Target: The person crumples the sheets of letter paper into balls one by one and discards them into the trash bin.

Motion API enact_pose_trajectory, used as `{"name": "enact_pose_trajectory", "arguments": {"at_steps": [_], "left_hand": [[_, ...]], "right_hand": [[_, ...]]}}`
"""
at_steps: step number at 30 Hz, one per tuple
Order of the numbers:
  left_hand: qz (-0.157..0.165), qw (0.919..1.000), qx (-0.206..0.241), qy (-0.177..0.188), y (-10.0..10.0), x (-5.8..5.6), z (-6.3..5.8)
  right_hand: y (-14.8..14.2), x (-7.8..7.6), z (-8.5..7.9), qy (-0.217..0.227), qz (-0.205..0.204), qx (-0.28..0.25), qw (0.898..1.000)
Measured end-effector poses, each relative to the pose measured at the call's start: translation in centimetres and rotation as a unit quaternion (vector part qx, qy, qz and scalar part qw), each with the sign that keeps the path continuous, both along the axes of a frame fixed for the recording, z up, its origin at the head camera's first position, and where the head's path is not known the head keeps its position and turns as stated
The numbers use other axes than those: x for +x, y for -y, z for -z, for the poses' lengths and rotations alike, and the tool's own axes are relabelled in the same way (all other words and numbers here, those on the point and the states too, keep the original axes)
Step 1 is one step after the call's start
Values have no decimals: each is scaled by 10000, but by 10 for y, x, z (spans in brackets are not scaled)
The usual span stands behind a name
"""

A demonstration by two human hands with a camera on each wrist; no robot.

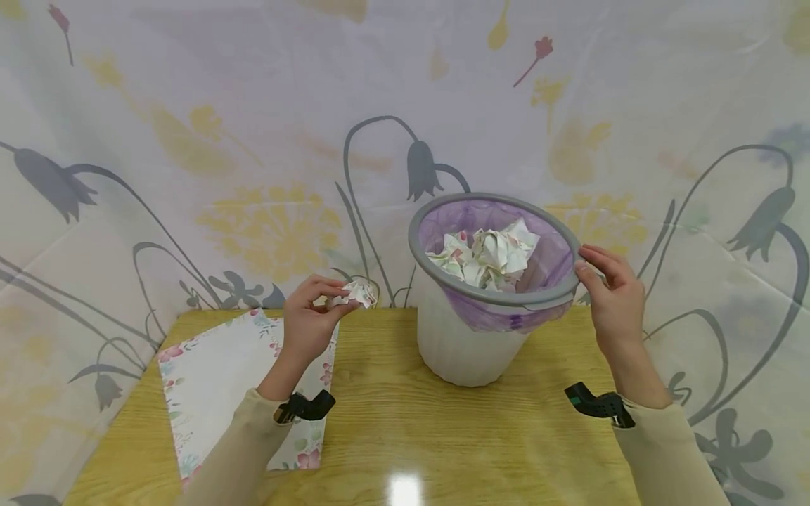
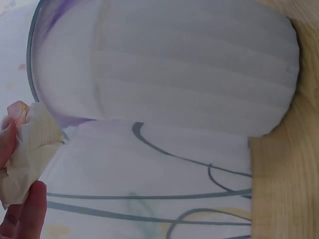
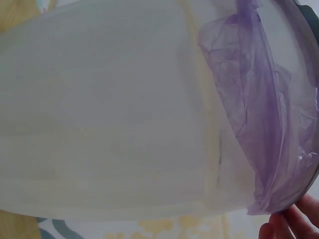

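Paper wad (image 1: 361, 292) in left fingers (image 1: 324, 288)

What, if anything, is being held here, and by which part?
In the head view, the left grip pinches crumpled paper by its left side; the right grip holds the bin by its grey rim, at the right.

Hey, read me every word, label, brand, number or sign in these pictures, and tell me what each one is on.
None: no readable word, label, brand, number or sign shows.
White bin, purple liner, crumpled paper in the left hand, flower-bordered paper: no lettering I can make out.
Black wrist devices: any markings are too small to read.
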State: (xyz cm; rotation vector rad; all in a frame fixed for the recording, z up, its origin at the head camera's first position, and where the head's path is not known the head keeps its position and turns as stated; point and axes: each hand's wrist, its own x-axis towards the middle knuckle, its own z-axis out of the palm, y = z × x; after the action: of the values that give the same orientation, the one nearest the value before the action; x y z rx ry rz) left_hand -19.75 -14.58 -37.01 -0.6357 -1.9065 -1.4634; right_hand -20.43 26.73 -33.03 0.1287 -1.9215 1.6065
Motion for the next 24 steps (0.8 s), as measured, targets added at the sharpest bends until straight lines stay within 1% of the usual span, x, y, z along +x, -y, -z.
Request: {"name": "enact_pose_trajectory", "arguments": {"at_steps": [2, 4, 8, 12, 15, 17, 24], "left_hand": [[35, 9999, -34, -123, -2, -2, -7], [75, 9997, -48, -228, -4, -4, -14], [159, 9993, -98, -326, -9, -7, -28], [394, 9990, -157, -171, -13, -10, -42], [700, 9974, -174, 20, -16, -13, -52], [876, 9960, -155, 78, -18, -15, -58], [1463, 9890, 101, 208, -21, -46, -60]], "right_hand": [[1, -1, 2, -35, 124, 42, 9999], [2, -2, 4, -85, 165, 27, 9998], [3, -4, 5, -195, 32, -232, 9995], [5, -4, 5, -263, -172, -568, 9979], [6, -5, 4, -297, -316, -768, 9961], [6, -5, 4, -325, -358, -820, 9955], [7, -7, 7, -471, -447, -834, 9944]]}}
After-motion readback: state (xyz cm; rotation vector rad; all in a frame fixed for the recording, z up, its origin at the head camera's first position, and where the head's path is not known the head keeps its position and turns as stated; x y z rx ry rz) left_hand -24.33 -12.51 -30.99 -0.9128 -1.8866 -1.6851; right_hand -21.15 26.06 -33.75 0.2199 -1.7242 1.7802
